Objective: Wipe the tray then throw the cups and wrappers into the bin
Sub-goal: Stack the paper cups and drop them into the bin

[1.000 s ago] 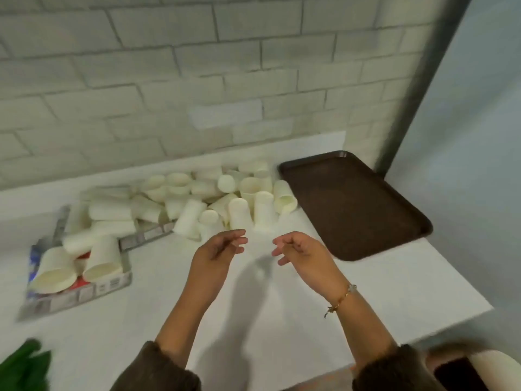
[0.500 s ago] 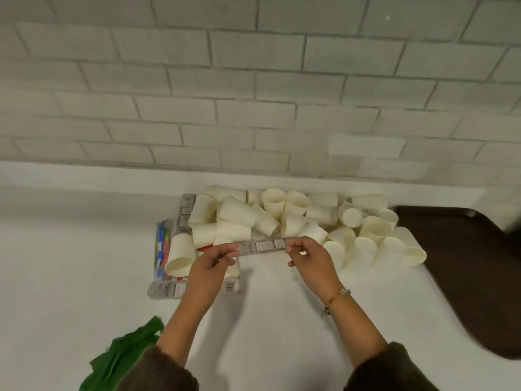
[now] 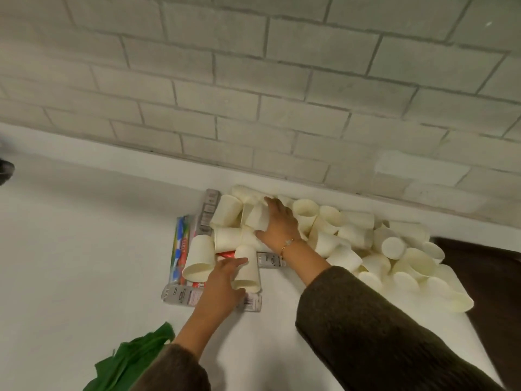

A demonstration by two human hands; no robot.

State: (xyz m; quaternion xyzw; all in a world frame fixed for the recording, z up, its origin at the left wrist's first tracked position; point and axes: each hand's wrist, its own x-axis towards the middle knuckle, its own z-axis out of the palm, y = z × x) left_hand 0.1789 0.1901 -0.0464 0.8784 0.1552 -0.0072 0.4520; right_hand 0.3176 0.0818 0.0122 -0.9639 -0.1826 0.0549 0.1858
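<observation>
Several cream paper cups lie in a heap along the brick wall on the white counter. Printed wrappers lie flat under the left end of the heap. My left hand grips one cup lying on the wrappers, thumb on top. Further back, my right hand reaches into the pile and its fingers and thumb wrap a cup. The brown tray shows at the right edge, partly cut off, with cups touching its left rim.
A green cloth lies crumpled at the counter's near edge, left of my left sleeve. The brick wall closes off the back. The white counter stretches to the left. A dark object pokes in at the far left edge.
Both hands have let go of the wrapper strip they pinched half a second ago. The left hand dropped to a near cup and the right reached back into the pile.
</observation>
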